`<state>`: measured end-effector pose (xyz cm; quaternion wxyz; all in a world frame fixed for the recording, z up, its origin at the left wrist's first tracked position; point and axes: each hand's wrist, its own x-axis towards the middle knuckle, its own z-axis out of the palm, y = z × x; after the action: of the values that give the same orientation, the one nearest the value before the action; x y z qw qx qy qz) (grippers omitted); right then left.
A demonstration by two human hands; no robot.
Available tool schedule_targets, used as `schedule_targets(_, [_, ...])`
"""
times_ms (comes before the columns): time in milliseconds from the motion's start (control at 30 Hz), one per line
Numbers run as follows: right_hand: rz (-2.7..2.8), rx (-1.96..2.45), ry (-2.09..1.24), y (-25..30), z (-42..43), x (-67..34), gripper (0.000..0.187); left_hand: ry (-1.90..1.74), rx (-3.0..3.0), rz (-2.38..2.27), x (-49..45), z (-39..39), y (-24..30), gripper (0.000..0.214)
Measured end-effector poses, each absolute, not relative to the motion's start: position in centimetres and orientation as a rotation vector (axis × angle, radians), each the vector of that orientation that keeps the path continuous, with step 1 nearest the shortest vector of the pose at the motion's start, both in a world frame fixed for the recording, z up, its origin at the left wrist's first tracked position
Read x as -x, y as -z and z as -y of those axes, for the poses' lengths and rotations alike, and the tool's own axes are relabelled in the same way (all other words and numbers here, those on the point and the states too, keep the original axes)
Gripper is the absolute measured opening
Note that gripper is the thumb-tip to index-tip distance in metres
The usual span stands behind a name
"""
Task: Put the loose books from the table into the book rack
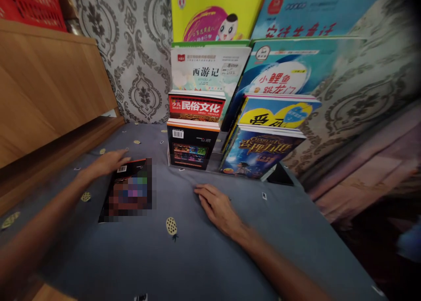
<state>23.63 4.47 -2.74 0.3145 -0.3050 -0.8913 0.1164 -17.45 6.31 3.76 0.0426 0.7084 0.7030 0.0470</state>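
Observation:
My left hand [107, 162] lies on the grey-blue sheet [197, 257] with its fingers stretched out, the tips touching the top left corner of a dark book [128, 189] that lies flat there. My right hand [217, 207] rests palm down on the sheet, fingers apart, holding nothing, a little in front of a tiered stand of books. The stand's front row holds a black book [191, 145] on the left and a dark blue fantasy-cover book [259, 152] on the right.
Behind the front row stand a red-titled book [196, 106], a yellow and blue one [279, 112], and taller children's books [210, 69] against patterned wallpaper [138, 51]. A wooden headboard [46, 82] runs along the left. Pink bedding [365, 169] lies to the right.

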Motion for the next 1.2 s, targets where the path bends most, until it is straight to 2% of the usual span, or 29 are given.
schedule_targets(167, [2.383,0.822,-0.281,2.9,-4.6,-23.7,0.029,-0.022,-2.21,-2.224,15.2,-5.1,1.5,0.065])
schedule_targets(400, [2.398,0.841,-0.273,2.9,-4.5,-23.5,0.027,-0.053,-2.312,-2.178,12.6,-3.0,1.9,0.066])
schedule_targets(700, [2.309,0.84,-0.346,3.0,-4.4,-23.4,0.029,-0.229,-2.576,-1.827,3.7,0.6,2.6,0.062])
schedule_targets(833, [2.238,0.818,-0.357,2.1,-3.6,-23.3,0.03,-0.431,-2.567,-1.704,-0.4,0.3,3.2,0.056])
schedule_targets(933, [2.32,0.796,-0.308,1.1,-2.4,-22.8,0.031,-0.74,-2.447,-1.577,-2.4,-1.0,3.8,0.044])
schedule_targets(1033, [2.451,0.819,-0.249,0.7,-0.9,-22.0,0.032,-1.0,-2.249,-1.47,-3.3,-2.0,4.1,0.042])
schedule_targets(1200, [2.548,0.881,-0.256,1.3,0.3,-20.9,0.04,-1.072,-2.215,-1.408,-3.4,-1.5,3.7,0.041])
